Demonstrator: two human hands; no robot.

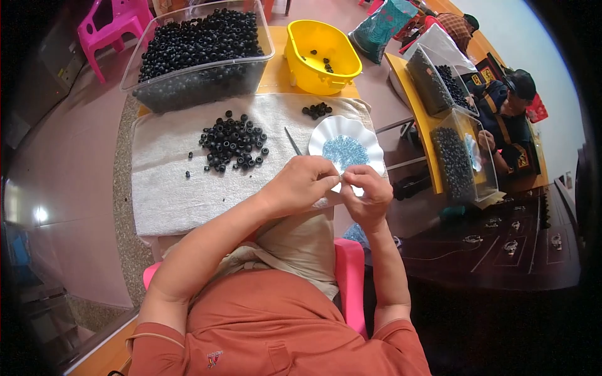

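Observation:
My left hand (pixel 305 180) and my right hand (pixel 369 193) meet over the near edge of a white wavy-rimmed dish (pixel 321 133). Both are closed in a pinch, fingertips almost touching; whatever they hold is too small to make out. Small pale-blue clear pieces (pixel 345 152) lie heaped in the dish. Left of the dish, a dark slim pointed tool (pixel 292 140) rests on the white towel (pixel 164 166). A loose pile of black ring-like parts (pixel 233 143) sits farther left, and a smaller cluster of black parts (pixel 317 111) lies behind the dish.
A clear bin (pixel 199 56) full of black parts and a yellow tub (pixel 324 56) with a few stand at the back. Pink chair (pixel 119 28) far left. At right, another person (pixel 511 119) sits by a table (pixel 433 135) with clear bins (pixel 454 153).

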